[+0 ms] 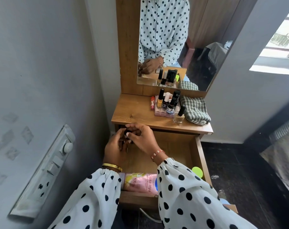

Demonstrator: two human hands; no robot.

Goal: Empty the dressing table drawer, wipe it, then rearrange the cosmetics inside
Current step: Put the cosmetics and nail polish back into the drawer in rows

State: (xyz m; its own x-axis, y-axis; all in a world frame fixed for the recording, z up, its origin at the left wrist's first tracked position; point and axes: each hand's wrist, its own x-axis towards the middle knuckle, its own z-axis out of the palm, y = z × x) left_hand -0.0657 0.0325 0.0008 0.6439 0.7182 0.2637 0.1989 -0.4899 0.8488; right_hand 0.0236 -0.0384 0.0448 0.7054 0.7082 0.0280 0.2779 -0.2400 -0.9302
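Apparently both hands, left hand (114, 148) and right hand (138, 138), pinch a small dark item (126, 133) over the drawer (201, 156)'s far left corner. A slipping pinch could drop it; a sleeve could topple the nail polish bottles (166, 103) on the table (133, 111).

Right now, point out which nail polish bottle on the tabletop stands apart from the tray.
The beige nail polish bottle with the black cap, standing alone nearest the tabletop's front edge, beside the checked cloth. The others crowd the pink tray.

A home bedroom corner: a wooden dressing table with mirror (170, 43) at 12 o'clock, nail polish bottles (168, 103) on its counter (132, 113), window (282, 47) at 2 o'clock.
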